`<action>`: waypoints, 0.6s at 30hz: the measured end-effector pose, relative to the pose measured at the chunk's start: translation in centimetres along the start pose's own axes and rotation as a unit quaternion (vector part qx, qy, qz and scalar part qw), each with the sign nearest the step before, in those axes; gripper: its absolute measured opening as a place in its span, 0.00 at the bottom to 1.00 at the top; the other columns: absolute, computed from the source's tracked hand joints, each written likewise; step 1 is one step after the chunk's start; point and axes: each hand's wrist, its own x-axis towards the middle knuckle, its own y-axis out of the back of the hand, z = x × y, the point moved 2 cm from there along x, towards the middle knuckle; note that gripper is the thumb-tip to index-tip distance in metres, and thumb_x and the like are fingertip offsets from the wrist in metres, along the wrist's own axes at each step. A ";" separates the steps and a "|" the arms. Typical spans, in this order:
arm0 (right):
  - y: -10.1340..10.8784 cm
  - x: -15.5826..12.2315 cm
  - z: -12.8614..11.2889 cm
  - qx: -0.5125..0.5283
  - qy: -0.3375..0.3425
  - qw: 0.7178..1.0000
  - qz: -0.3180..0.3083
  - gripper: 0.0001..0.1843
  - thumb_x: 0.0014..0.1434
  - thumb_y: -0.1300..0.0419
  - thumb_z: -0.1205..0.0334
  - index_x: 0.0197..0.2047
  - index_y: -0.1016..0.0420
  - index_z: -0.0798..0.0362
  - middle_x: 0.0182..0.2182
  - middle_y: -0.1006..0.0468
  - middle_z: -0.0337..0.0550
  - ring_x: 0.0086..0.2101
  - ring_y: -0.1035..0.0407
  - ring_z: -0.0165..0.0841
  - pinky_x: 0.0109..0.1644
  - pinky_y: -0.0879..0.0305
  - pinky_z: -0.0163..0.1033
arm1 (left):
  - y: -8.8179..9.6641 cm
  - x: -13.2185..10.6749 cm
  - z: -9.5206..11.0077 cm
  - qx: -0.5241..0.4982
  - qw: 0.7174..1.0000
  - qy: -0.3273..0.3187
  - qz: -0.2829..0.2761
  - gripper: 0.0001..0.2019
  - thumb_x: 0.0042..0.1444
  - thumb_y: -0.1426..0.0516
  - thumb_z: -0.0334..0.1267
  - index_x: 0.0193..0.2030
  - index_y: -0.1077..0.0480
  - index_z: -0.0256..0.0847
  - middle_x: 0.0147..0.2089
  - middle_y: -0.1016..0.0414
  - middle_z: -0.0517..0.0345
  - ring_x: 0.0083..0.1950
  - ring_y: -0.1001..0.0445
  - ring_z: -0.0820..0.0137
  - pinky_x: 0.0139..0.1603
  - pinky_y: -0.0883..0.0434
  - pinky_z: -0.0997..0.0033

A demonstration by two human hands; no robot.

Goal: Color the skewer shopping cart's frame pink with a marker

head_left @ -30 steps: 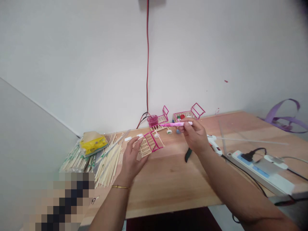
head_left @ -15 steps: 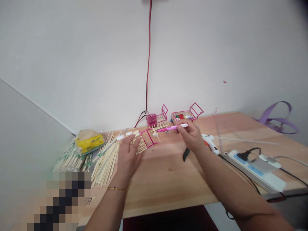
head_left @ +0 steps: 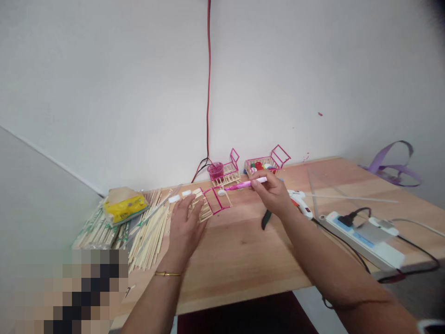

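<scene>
My right hand (head_left: 273, 192) is closed on a pink marker (head_left: 244, 184) held level, its tip pointing left toward a small stick cart with a pink frame (head_left: 212, 202). My left hand (head_left: 186, 227) grips the near end of that cart, fingers curled over its pale sticks, and the cart rests low on the wooden table (head_left: 243, 260). Small white wheels (head_left: 221, 192) show at the cart's far side.
Two more pink-framed stick carts (head_left: 266, 163) and a pink cup (head_left: 215, 170) stand by the wall. Bundles of bamboo sticks (head_left: 146, 232) and a yellow tissue pack (head_left: 123, 202) lie left. A glue gun (head_left: 299, 200), dark-handled cutters (head_left: 266, 219) and a power strip (head_left: 365, 236) lie right.
My left hand lowered the cart from a tilted, lifted pose down onto the table. My right hand with the marker drifted slightly left and down. The view shifted a little.
</scene>
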 end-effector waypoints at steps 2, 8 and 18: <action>0.1 0.0 -0.3 -0.023 0.013 1.000 -0.011 0.05 0.62 0.42 0.58 0.38 0.29 0.50 0.30 0.26 0.39 0.31 0.30 0.31 0.36 0.34 0.36 | 0.0 0.0 -0.1 0.005 1.000 0.005 -0.003 0.25 0.54 0.40 0.32 0.59 0.37 0.38 0.58 0.34 0.37 0.60 0.34 0.53 0.59 0.35 0.48; 0.2 0.0 -1.1 -0.077 0.055 0.995 -0.044 0.02 0.60 0.42 0.63 0.34 0.30 0.50 0.28 0.27 0.38 0.29 0.33 0.30 0.33 0.38 0.35 | 0.2 0.1 -0.4 0.000 1.000 0.021 0.008 0.25 0.53 0.39 0.32 0.58 0.37 0.39 0.57 0.34 0.38 0.58 0.33 0.53 0.58 0.33 0.48; 0.1 -0.2 -1.5 -0.116 0.114 0.987 -0.015 0.02 0.61 0.42 0.63 0.38 0.29 0.50 0.29 0.25 0.39 0.29 0.31 0.30 0.34 0.34 0.35 | 0.2 0.1 -0.1 0.012 1.000 0.001 0.009 0.24 0.53 0.39 0.32 0.58 0.37 0.38 0.57 0.34 0.37 0.60 0.34 0.52 0.60 0.35 0.46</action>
